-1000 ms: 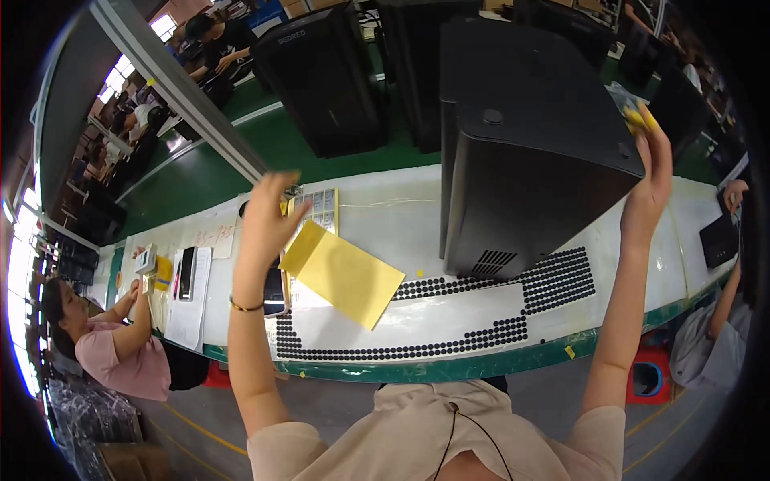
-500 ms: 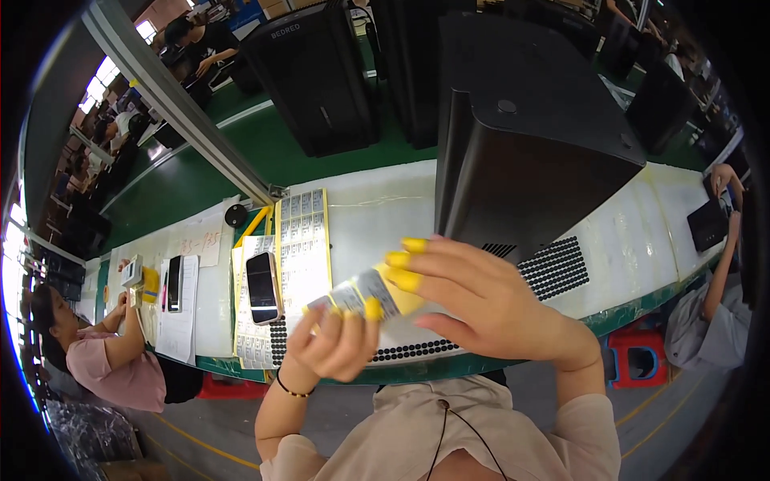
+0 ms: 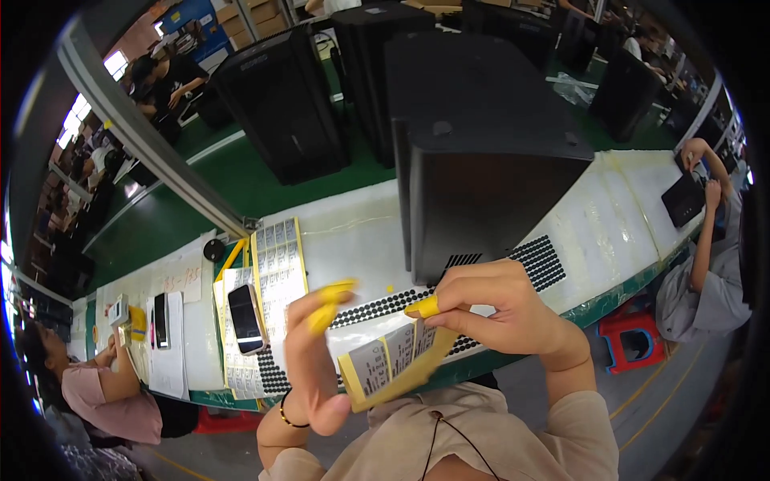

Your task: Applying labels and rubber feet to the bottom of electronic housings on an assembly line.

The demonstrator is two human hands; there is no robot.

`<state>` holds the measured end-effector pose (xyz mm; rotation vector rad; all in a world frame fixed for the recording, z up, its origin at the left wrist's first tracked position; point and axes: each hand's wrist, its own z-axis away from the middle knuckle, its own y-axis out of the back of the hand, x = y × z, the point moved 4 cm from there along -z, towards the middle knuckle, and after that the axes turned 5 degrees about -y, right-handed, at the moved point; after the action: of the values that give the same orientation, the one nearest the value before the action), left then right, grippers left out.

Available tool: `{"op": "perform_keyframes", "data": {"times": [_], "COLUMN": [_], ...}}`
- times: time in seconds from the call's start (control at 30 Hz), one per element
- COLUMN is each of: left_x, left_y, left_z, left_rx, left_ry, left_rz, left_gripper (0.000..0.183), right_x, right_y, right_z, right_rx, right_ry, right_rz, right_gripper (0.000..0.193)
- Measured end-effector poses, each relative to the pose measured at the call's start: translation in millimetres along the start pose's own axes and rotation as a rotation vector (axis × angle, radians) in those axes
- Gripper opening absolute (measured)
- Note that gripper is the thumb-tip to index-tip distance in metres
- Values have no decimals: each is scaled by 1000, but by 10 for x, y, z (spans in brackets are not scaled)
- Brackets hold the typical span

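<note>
My right hand (image 3: 505,309), with yellow finger covers, pinches the upper right end of a label sheet (image 3: 397,357). This yellow-backed sheet carries silver printed labels and hangs tilted over the bench's front edge. At its left end is my left hand (image 3: 311,353), fingers raised and spread, the fingertips smeared by motion. Its thumb is close by the sheet's lower left corner; whether they touch I cannot tell. Beyond my hands, a large black computer case (image 3: 489,104) stands upright on the bench. Sheets of small black round pads (image 3: 539,263) lie around its base.
On my left lie larger label sheets (image 3: 279,256) and a phone (image 3: 245,319). Past them are papers, a second phone (image 3: 161,321) and a person in pink (image 3: 112,393). More black cases (image 3: 281,104) stand behind. Another person (image 3: 706,280) works at the right near a red stool (image 3: 634,341).
The label sheet has passed from my left hand's fingers to my right hand's pinch. My left hand has opened and moved slightly left. The view has shifted a little.
</note>
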<state>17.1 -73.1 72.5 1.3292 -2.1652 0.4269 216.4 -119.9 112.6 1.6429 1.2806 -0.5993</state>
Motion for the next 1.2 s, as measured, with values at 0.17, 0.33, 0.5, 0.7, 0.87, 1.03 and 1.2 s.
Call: {"op": "perform_keyframes", "data": {"times": [0.17, 0.33, 0.5, 0.7, 0.87, 1.03, 1.2], "left_x": [-15, 28, -28, -38, 96, 29, -24], "left_y": [-280, -440, -528, -538, -340, -572, -563], "left_z": [-73, -180, -228, -368, -811, -1202, -1096], "left_rx": [-382, -285, -286, -193, -196, -299, -246], "left_ry": [600, 567, 577, 539, -398, -411, -435], "left_rz": [234, 120, 149, 142, -834, -792, -852], "left_gripper": [47, 34, 37, 42, 51, 35, 32], "right_x": [-104, -193, -245, -251, -577, -705, -625], "right_y": [159, 190, 248, 313, 484, 942, 1255], "right_z": [133, 225, 265, 442, 644, 480, -88], "right_rx": [156, 349, 503, 450, 635, 633, 576], "right_ry": [227, 470, 569, 554, 494, 606, 698], "right_rz": [264, 647, 902, 971, 290, 451, 280], "right_gripper": [21, 25, 19, 25, 18, 15, 16]}}
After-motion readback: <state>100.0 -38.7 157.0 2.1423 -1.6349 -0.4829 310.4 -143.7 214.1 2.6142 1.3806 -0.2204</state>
